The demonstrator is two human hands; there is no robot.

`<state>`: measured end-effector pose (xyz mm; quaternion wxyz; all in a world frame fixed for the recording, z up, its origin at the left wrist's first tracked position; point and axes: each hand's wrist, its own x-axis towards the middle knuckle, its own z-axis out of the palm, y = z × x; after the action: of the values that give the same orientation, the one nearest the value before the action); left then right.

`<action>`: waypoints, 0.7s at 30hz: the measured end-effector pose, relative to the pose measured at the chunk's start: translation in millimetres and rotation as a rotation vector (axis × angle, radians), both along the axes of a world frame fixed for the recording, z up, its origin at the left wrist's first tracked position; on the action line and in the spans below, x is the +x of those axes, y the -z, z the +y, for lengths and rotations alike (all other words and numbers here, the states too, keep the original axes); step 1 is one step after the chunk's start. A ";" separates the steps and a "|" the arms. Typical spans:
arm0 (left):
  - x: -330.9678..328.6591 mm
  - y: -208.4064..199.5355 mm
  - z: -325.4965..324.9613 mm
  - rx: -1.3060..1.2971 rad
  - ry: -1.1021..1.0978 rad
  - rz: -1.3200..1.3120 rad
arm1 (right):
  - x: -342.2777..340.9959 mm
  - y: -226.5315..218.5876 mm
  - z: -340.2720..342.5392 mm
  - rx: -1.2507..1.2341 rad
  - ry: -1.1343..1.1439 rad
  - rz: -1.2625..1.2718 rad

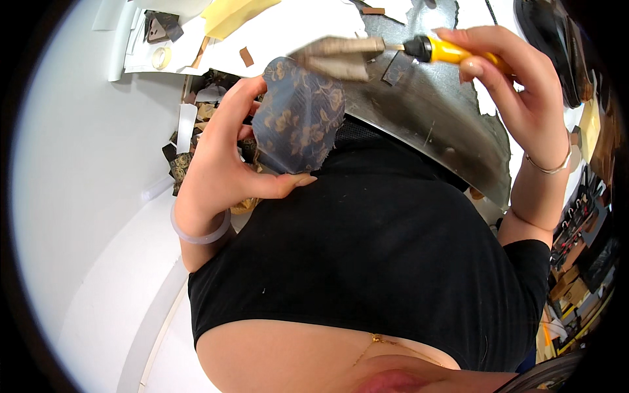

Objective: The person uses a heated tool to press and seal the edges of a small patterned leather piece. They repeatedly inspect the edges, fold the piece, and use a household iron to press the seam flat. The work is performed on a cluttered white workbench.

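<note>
My left hand [226, 141] is closed around the edge of a rounded, dark blue-grey fabric piece with a tan floral pattern [298, 114]. Its thumb lies along the lower edge, and the other fingers are partly hidden behind the piece. The fabric's lower right edge is frayed. My right hand [501, 62] grips the yellow handle of a tool with a black collar and thin shank [452, 51]. The tool's pale head is smeared by motion and overlaps the fabric's top right edge in this view; I cannot tell whether they touch.
A grey sheet with ragged edges [426, 128] covers the near part of the white table. A tape roll [160, 57], yellow paper [236, 14] and a small brown scrap [246, 56] lie at the far left. Patterned scraps [180, 164] are heaped below the table's left edge.
</note>
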<state>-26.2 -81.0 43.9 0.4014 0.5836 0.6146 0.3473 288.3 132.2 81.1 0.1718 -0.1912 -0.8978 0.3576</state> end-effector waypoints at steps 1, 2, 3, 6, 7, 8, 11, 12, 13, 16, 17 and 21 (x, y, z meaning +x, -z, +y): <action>1.9 -0.8 2.0 -0.082 -0.055 -0.115 | -3.0 -0.4 -0.2 -0.008 0.039 -0.023; 5.4 -1.6 5.0 -0.163 -0.109 -0.230 | -4.8 0.1 0.0 -0.015 0.079 -0.046; 9.9 -2.2 2.7 -0.230 -0.190 -0.338 | -5.0 9.0 3.2 -0.050 0.081 -0.009; 0.4 -1.5 19.0 -0.382 -0.195 -0.431 | -1.7 14.5 -5.1 -0.273 0.225 0.188; 2.1 -2.3 21.9 -0.354 -0.176 -0.435 | 3.2 13.3 -2.7 -0.289 0.193 0.166; 1.1 -4.2 23.6 -0.361 -0.168 -0.418 | 1.8 10.2 -1.3 -0.265 0.159 0.135; 1.5 -8.9 27.9 -0.386 -0.133 -0.376 | -3.4 3.5 -5.6 -0.210 0.104 0.050; 3.1 -10.1 28.1 -0.383 -0.127 -0.373 | -6.1 2.8 -6.9 -0.197 0.099 0.037; 4.3 -11.0 28.4 -0.380 -0.121 -0.370 | -7.8 2.5 -7.9 -0.183 0.095 0.025; 4.2 -11.0 28.9 -0.388 -0.095 -0.376 | -10.0 -0.1 -9.5 -0.112 0.067 0.007; 4.6 -11.9 29.6 -0.390 -0.089 -0.381 | -10.6 -1.5 -9.8 -0.083 0.055 0.005; 4.5 -11.9 31.8 -0.392 -0.069 -0.404 | -14.9 -8.8 -8.5 0.138 -0.056 0.025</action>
<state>-21.7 -49.2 55.8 0.6091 0.3923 0.5970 0.3445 273.5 123.8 90.0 0.1861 -0.1494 -0.9231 0.3017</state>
